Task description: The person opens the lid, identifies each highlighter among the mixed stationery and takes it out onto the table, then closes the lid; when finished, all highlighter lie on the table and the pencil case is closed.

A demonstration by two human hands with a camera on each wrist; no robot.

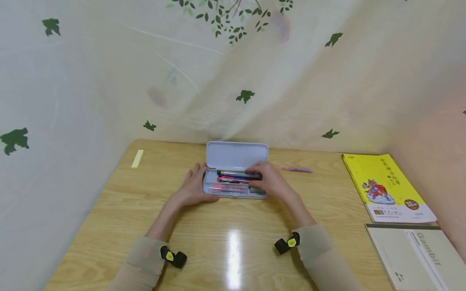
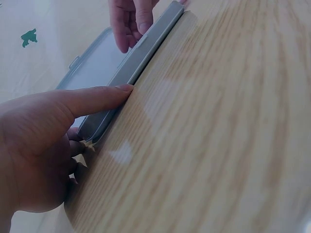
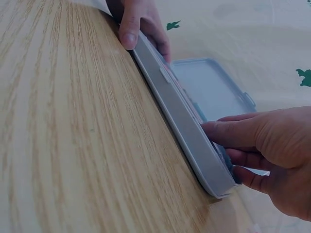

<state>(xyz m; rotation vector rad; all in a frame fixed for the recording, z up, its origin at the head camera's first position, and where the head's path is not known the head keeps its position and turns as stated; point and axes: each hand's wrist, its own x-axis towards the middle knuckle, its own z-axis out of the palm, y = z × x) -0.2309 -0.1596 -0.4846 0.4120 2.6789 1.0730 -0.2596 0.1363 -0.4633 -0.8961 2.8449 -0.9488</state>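
A pale blue pencil case (image 1: 236, 155) lies open on the table, its lid tipped back toward the wall. My left hand (image 1: 193, 188) holds the case's left end, the thumb (image 2: 104, 98) along the front side and the other fingers round the end. In the case are several pens (image 1: 233, 176), and pinkish ones (image 1: 228, 188) lie in a front compartment. My right hand (image 1: 270, 180) reaches into the right end, with thumb and fingers (image 3: 252, 179) spread over the pen ends and a dark thing. Whether it pinches anything is hidden.
A pink and purple pen (image 1: 297, 169) lies right of the case. At the table's right edge are a yellow book (image 1: 386, 186) and a grey notebook (image 1: 411, 254). A pale yellow strip (image 1: 137, 158) lies far left. A patterned cloth (image 1: 291, 81) hangs behind the table.
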